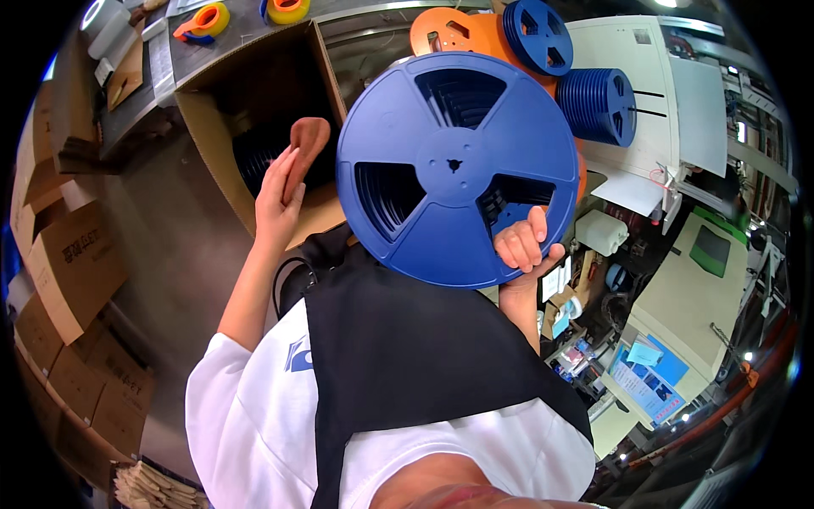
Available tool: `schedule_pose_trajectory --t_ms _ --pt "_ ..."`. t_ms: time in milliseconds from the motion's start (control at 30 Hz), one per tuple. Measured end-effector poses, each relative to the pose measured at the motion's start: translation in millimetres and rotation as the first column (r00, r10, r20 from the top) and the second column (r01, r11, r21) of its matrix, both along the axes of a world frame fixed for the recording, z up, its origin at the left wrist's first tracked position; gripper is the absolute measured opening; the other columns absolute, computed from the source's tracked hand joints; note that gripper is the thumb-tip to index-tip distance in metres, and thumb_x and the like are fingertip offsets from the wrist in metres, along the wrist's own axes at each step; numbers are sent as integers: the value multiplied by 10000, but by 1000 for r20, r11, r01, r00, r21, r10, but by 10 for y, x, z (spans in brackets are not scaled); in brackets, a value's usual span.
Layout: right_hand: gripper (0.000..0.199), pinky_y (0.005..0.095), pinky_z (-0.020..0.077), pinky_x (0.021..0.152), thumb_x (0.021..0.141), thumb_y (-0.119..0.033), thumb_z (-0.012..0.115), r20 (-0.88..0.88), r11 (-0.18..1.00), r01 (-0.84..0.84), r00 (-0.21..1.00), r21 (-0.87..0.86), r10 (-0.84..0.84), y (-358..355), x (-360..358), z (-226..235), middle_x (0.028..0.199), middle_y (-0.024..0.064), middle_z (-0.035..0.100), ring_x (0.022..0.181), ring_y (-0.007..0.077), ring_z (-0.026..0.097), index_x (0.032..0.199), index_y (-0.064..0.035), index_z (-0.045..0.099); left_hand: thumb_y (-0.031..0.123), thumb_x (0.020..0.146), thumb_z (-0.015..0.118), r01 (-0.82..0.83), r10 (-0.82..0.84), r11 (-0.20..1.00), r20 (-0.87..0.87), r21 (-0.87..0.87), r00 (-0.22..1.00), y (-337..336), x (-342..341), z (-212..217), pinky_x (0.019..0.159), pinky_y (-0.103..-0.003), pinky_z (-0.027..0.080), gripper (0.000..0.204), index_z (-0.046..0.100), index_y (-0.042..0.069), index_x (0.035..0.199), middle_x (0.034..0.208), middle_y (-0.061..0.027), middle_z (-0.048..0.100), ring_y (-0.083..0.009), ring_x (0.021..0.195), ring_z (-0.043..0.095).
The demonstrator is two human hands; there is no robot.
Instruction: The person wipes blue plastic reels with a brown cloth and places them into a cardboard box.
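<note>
A large blue plastic reel [456,161] with three cut-out windows stands before my chest, its flat face toward me. Fingers of my right hand [523,244] curl through its lower right window, gripping it near the rim. Dark stacked edges show behind the windows. To the left, my left hand [280,193] holds a reddish-brown, rounded flat piece [310,140] whose kind I cannot make out. That hand is over the near side of an open cardboard box [208,140], where dark ridged reel edges [254,161] show in the shadow.
Behind the large reel are an orange reel [441,30], a small blue reel [538,38] and a stack of blue reels [598,106] beside a white machine [627,51]. Tape dispensers [203,23] lie on the far-left bench. Cartons [76,263] line the left.
</note>
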State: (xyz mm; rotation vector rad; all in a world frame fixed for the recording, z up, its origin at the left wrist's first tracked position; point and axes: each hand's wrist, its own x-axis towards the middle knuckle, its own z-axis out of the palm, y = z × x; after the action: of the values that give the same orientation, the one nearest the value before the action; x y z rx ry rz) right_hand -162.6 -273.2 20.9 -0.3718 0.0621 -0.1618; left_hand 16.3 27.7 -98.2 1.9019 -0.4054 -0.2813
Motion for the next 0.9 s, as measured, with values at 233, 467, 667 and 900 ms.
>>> schedule_pose_trajectory --t_ms 233,467,667,900 --pt "251 230 371 462 774 -230 631 24 998 -42 999 -46 43 168 14 67 497 -48 441 419 85 450 805 -110 414 -24 753 640 142 -141 990 165 1 976 -245 -23 305 1070 -399 304 595 462 50 1315 1361 -166 442 -317 1297 385" --pt "252 235 375 464 784 -220 634 -41 986 -151 988 -66 148 319 132 112 497 -49 458 409 86 466 798 -111 407 173 800 644 652 -610 758 363 8 705 -1194 -246 813 1137 -438 142 772 235 50 1444 1505 -165 203 -293 1406 174" --pt "271 232 376 467 778 -238 646 -70 980 -154 987 -124 147 318 19 131 489 -49 450 409 84 464 793 -115 405 183 861 546 635 -637 769 155 65 755 -848 -118 237 1142 -405 133 679 230 27 1442 1497 -209 194 -322 1408 141" --pt "286 237 381 479 771 -247 656 -78 983 -142 988 -119 134 378 10 144 493 -46 452 410 87 455 803 -114 405 198 881 545 564 -550 824 -162 54 819 -711 73 -250 1132 -356 194 633 266 25 1423 1459 -219 280 -304 1378 240"
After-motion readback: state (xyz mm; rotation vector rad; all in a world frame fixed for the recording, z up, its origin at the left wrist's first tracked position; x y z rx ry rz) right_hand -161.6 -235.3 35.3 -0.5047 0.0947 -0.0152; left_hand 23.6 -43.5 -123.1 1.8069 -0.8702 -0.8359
